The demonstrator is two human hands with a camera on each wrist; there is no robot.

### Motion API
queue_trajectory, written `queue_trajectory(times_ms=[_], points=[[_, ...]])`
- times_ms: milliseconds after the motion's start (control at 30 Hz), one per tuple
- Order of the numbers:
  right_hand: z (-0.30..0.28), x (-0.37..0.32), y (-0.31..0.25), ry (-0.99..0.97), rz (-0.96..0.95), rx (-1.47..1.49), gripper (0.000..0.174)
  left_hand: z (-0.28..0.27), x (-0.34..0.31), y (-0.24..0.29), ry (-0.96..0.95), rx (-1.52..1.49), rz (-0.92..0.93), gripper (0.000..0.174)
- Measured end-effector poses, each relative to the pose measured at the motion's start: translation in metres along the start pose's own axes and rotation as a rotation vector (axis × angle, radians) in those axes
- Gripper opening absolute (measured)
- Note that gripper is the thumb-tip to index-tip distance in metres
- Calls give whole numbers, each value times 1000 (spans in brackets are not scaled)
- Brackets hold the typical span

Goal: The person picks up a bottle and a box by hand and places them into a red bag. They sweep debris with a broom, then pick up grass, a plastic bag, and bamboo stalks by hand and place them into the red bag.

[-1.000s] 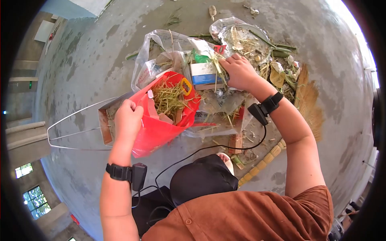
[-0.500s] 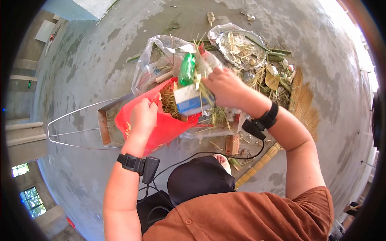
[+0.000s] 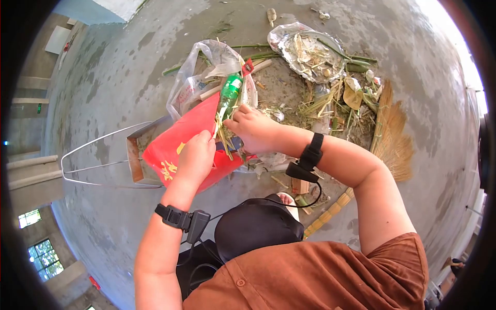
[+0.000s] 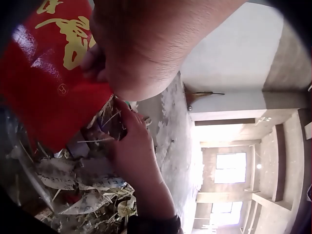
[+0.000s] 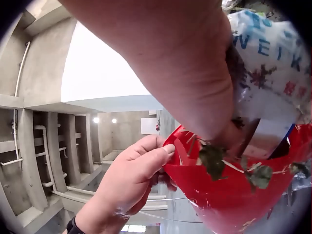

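My left hand (image 3: 195, 155) grips the rim of a red plastic bag (image 3: 168, 150) with yellow lettering, thumb over the edge in the right wrist view. At the bag's mouth my right hand (image 3: 253, 129) holds a white and blue box (image 5: 268, 139), partly down inside the bag, along with some straw (image 3: 225, 139). A green plastic bottle (image 3: 231, 89) leans at the far side of the mouth. A printed white plastic wrapper (image 5: 273, 53) bulges beside the right hand. Green leaves (image 5: 213, 161) hang over the red rim. The right fingertips are hidden.
A dustpan (image 3: 136, 163) with a long wire handle lies left. Behind the bag is a clear plastic bag (image 3: 181, 90). Debris, a silvery tray (image 3: 330, 46) and a straw broom (image 3: 397, 139) lie right. A small wooden block (image 3: 300, 186) is near the foot.
My right hand has brought the box, bottle and straw leftward from the pile to the red bag's mouth. My left hand has moved right with the rim, tilting the bag towards them.
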State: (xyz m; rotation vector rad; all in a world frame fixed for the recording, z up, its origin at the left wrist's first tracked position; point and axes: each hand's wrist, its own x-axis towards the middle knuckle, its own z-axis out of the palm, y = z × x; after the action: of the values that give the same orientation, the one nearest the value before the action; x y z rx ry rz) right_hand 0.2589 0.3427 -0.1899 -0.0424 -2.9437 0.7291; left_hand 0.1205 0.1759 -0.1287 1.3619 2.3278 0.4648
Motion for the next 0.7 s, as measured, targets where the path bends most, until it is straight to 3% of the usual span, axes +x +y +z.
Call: queue_trajectory(times_ms=[100, 200, 267, 333, 400, 467, 533, 600, 633, 667, 700], points=[[1, -11, -5, 98, -8, -13, 65, -5, -2, 8, -9, -35, 33, 21], [20, -6, -5, 55, 34, -16, 54, -1, -1, 17, -45, -70, 87, 22], [50, 4, 3, -52, 182, -17, 52, 5, -4, 25, -85, -128, 124, 21], [66, 7, 7, -41, 184, -43, 49, 9, -3, 16, -85, -112, 87, 20], [79, 9, 13, -94, 91, -72, 49, 9, -2, 5, -27, -72, -71, 20], [39, 12, 17, -180, 80, -15, 52, 1, 2, 2, -26, -52, -95, 19], [15, 23, 38, -424, 93, 89, 62, -1, 6, -2, -21, -7, -91, 19], [-22, 19, 54, -259, 290, 362, 52, -3, 9, 2, -29, -30, -111, 19], [-26, 28, 66, -261, 452, 304, 44, -4, 9, 5, -37, -50, -132, 19], [-13, 31, 82, -116, 596, 158, 37, -3, 9, 7, -39, -50, -132, 19], [-6, 34, 95, -32, 536, -114, 28, -3, 9, 9, -50, -38, -140, 19]])
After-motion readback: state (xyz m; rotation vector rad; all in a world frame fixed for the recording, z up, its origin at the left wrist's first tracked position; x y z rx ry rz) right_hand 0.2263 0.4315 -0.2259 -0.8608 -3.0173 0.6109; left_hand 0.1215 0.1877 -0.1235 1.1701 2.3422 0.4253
